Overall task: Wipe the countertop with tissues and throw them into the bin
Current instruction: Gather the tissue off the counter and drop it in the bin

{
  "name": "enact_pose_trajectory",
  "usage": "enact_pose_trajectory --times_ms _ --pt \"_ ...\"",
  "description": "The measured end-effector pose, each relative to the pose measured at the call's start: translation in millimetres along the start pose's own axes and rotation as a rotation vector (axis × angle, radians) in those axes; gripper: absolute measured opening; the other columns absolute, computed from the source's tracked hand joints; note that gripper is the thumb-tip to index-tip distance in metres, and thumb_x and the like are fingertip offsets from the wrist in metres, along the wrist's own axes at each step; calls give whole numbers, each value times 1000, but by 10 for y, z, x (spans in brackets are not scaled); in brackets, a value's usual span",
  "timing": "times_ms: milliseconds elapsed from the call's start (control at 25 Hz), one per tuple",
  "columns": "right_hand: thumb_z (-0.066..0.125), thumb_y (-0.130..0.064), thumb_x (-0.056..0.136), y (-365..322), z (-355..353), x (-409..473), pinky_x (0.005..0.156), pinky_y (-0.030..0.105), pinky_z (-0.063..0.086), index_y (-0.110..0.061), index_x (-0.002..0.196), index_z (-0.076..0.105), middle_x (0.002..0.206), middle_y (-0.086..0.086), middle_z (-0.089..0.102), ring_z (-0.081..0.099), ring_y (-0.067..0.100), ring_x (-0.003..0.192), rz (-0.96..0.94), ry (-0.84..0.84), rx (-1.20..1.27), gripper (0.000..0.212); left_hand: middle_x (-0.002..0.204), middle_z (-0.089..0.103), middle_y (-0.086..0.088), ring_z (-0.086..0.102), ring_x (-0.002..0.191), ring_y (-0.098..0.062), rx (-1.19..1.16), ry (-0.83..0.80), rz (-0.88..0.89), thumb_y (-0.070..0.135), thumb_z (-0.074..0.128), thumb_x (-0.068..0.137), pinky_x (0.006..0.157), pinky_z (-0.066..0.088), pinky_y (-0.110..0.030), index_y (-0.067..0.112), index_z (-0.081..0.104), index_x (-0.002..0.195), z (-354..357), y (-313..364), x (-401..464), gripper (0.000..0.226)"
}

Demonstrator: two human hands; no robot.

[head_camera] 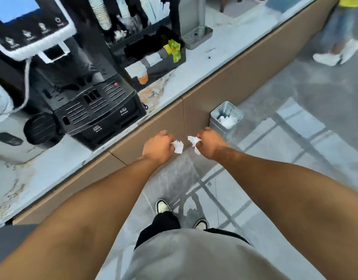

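Seen from my remote feed off the head camera: the grey, streaked floor [295,142] fills the right and lower frame, and the long marble-patterned counter [230,55] runs diagonally from lower left to upper right, its tan front panel [224,91] facing the person. A black coffee machine [87,102] stands on the counter at left, with a black condiment organiser [154,57] holding cups, sachets and packets just beside it and a metal drip tray [197,36] farther along. A second person's legs and white shoes [339,53] show at the upper right edge. Both bare forearms reach forward over the floor, in front of the counter's panel. A small square metal bin [226,118] sits on the floor against that panel, with white paper already inside, just beyond the right hand. The left hand [159,147] has its fingers closed on a crumpled white tissue [178,146]; the right hand [210,142] has its fingers pinched on a second tissue [194,143] that trails downward. The two tissues hang close together between the hands, off the counter and short of the bin. Black-and-white sneakers [163,206] stand on the floor below.
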State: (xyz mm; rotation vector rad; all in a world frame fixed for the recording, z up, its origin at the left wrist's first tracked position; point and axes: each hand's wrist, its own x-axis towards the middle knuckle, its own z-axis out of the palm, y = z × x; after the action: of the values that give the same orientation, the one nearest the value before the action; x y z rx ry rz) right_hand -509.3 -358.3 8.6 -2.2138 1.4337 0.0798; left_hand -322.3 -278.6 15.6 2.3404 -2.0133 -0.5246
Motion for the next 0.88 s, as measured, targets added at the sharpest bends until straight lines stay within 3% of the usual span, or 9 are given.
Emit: enact_pose_trajectory --times_ms 360,520,880 --pt "50 -19 90 1345 -559 29 93 43 48 -8 116 60 128 14 43 57 40 103 296 131 100 31 110 55 -7 62 100 -35 46 -45 280 22 52 91 79 54 -43 16 65 110 56 1254 1133 24" --pt "50 -18 90 1737 -755 337 88 37 45 -8 116 61 122 15 45 57 38 100 365 154 115 30 114 56 -7 61 102 -34 38 -64 338 20 53 91 81 54 -45 15 65 114 142 1541 1739 27" --pt "51 -19 89 2294 -1094 1552 85 40 50 -9 107 65 111 16 58 57 35 102 380 -7 63 24 120 62 -12 61 107 -36 -92 -162 250 18 55 91 85 52 -41 11 67 111 293 1677 3262 25"
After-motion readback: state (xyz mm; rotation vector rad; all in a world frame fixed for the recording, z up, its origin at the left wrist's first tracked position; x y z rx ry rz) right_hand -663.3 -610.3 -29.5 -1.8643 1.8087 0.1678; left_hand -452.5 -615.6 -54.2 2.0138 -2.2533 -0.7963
